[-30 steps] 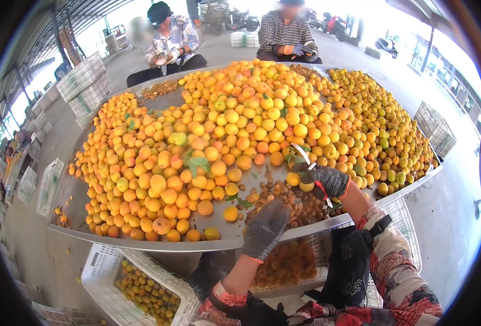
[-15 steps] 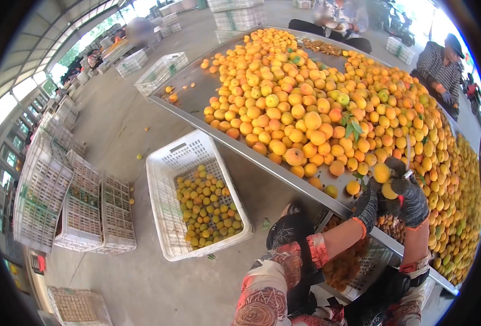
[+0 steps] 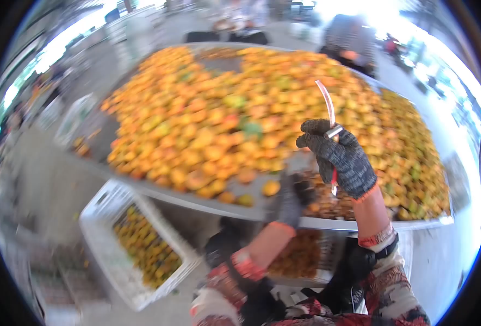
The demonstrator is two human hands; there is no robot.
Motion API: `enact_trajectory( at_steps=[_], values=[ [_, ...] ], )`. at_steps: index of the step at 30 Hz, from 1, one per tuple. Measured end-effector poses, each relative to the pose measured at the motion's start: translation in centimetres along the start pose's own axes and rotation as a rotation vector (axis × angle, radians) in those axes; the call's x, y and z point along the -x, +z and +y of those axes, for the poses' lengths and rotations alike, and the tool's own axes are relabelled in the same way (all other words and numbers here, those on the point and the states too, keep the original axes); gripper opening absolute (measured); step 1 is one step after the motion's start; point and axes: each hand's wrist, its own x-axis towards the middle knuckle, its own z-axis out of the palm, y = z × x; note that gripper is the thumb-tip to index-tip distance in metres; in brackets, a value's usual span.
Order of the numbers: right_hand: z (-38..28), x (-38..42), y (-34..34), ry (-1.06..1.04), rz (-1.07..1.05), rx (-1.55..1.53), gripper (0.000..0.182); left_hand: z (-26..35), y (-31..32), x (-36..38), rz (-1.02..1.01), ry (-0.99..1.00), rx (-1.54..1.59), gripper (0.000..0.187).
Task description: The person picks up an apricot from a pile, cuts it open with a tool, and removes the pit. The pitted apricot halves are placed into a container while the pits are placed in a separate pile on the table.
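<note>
My right hand (image 3: pixel 345 160), in a dark grey knit glove, is raised over the table and closed around a thin curved tool (image 3: pixel 326 100). The tool's pale strip sticks up above my fingers, with a small metal cylinder at its base; a red part and a bright tip show below. My left hand (image 3: pixel 292 200), gloved too, is low by the table's near edge. It is smeared by motion, so its fingers and anything in them cannot be made out. Orange-yellow apricots (image 3: pixel 202 136) cover much of the metal table (image 3: pixel 191 202). Brown pieces (image 3: pixel 333 204) lie beneath my right hand.
A white plastic crate (image 3: pixel 101 209) with greenish-yellow fruit stands on the floor at left. Under the table sits a container of brown-orange pieces (image 3: pixel 297 255). Across the table are a blurred person (image 3: pixel 352 43) and another person (image 3: pixel 240 16). Another crate (image 3: pixel 77 117) is beyond the left corner.
My view has swung right and blurred. My hands, together at the yellow fruit before, are now apart: the right is raised with the tool, the left lower. No fruit shows in the right hand now.
</note>
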Motion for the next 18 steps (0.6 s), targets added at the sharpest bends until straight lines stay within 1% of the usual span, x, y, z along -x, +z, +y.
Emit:
enact_trajectory(
  at_steps=[1, 2, 3, 4, 6, 7, 9, 10, 11, 13, 14, 16, 18],
  values=[
    [-0.1, 0.3, -3.0, -0.023, 0.080, 0.031, 0.032, -0.2, 0.5, 0.2, 0.084, -0.009, 0.019, 0.050],
    [-0.3, 0.8, -5.8, 0.006, 0.212, 0.162, 0.029, -0.1, 0.7, 0.4, 0.174, -0.043, 0.025, 0.048],
    [-0.5, 1.0, -8.4, 0.046, 0.328, 0.283, 0.027, 0.1, 0.0, 0.0, 0.086, -0.107, 0.079, 0.048],
    [-0.3, 1.1, -10.5, 0.040, 0.363, 0.290, 0.027, 0.6, 2.8, 1.2, 0.294, -0.089, 0.037, 0.049],
    [0.9, 0.9, -14.5, 0.228, 0.546, 0.512, 0.018, 0.4, 3.4, 1.4, 0.305, -0.107, -0.023, 0.049],
    [3.1, 0.5, -17.6, 0.154, 0.502, 0.641, 0.018, 0.4, 3.4, 1.3, 0.328, -0.097, -0.068, 0.050],
    [5.7, -0.1, -19.4, 0.084, 0.441, 0.925, 0.021, 0.0, 2.9, 1.1, 0.277, -0.103, -0.104, 0.052],
    [6.5, -0.1, -19.5, 0.030, 0.399, 0.936, 0.024, -0.1, 3.2, 1.1, 0.302, -0.089, -0.141, 0.053],
    [7.0, -0.8, -19.5, 0.118, 0.361, 1.028, 0.026, -0.1, 3.4, 1.1, 0.327, -0.070, -0.177, 0.054],
    [8.1, -2.0, -19.3, 0.179, 0.336, 1.067, 0.033, 0.1, 3.5, 1.3, 0.311, -0.074, -0.188, 0.054],
    [8.1, -2.4, -18.9, 0.174, 0.341, 1.061, 0.033, 0.2, 3.5, 1.3, 0.306, -0.074, -0.193, 0.054],
    [8.0, -3.0, -17.8, 0.381, 0.272, 1.080, 0.041, 0.3, 3.4, 1.2, 0.301, -0.073, -0.207, 0.054],
    [9.3, -3.3, -18.3, 0.336, 0.275, 1.122, 0.044, 0.5, 3.3, 1.1, 0.318, -0.076, -0.190, 0.054]
  ],
)
